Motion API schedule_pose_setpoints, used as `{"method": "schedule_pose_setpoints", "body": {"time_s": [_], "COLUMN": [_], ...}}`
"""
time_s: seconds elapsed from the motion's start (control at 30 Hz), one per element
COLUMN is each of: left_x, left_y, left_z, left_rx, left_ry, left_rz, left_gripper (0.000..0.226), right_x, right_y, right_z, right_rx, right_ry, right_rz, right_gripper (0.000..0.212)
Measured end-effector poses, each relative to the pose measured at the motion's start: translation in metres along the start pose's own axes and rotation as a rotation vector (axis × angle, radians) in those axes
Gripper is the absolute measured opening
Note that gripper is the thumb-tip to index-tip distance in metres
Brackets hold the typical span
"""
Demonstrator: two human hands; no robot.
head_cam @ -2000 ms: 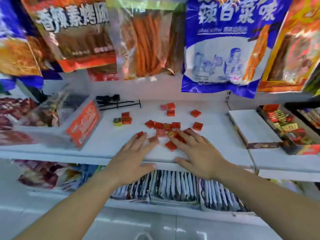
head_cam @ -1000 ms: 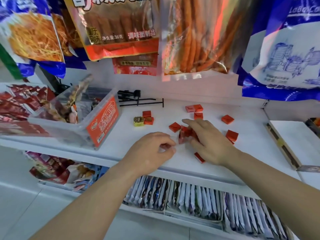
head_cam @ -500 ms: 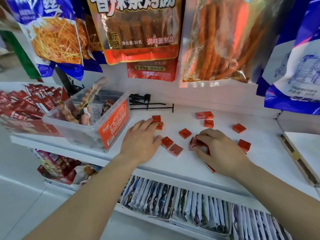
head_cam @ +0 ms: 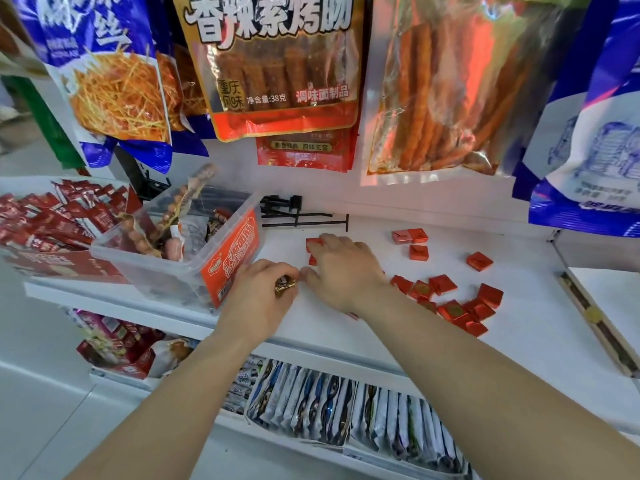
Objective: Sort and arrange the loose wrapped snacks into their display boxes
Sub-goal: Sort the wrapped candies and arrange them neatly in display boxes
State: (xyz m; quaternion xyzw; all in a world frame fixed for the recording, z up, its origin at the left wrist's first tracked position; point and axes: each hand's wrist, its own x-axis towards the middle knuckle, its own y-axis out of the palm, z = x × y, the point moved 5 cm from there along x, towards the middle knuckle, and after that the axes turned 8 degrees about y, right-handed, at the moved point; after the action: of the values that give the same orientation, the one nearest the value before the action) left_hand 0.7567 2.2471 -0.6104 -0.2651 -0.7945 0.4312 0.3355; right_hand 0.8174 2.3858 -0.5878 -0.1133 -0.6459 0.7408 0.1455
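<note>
My left hand (head_cam: 258,299), right beside the clear box (head_cam: 156,275), lay flat before. Now its fingers curl round the gold snack (head_cam: 284,287). My right hand (head_cam: 346,271) has moved over near the box, with loose fingers resting on two red snacks (head_cam: 313,243). The red pile (head_cam: 453,310) it left lies farther from the box.

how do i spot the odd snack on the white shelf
Find the clear tub on the white shelf. Beside its orange label, the left hand pinches a small snack. It is gold-wrapped; the loose squares around it are red.
</note>
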Motion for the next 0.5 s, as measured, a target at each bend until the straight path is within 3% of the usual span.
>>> {"method": "schedule_pose_setpoints", "body": {"time_s": [0.1, 0.27, 0.5], "left_x": [-0.002, 0.003, 0.004], "left_y": [-0.001, -0.002, 0.010], "left_z": [-0.002, -0.019, -0.060], "left_rx": [0.009, -0.023, -0.081], "left_ry": [0.014, 0.036, 0.096], "left_rz": [-0.024, -0.052, 0.009], "left_gripper": [0.017, 0.019, 0.022], "right_x": [-0.007, -0.062, -0.097], "right_y": [0.010, -0.001, 0.017], "right_z": [-0.005, -0.044, -0.085], "right_rx": [-0.003, -0.022, -0.069], "right_ry": [0.064, 0.155, 0.147], "right_rz": [0.055, -0.051, 0.115], "right_gripper": [0.067, 0.063, 0.076]}}
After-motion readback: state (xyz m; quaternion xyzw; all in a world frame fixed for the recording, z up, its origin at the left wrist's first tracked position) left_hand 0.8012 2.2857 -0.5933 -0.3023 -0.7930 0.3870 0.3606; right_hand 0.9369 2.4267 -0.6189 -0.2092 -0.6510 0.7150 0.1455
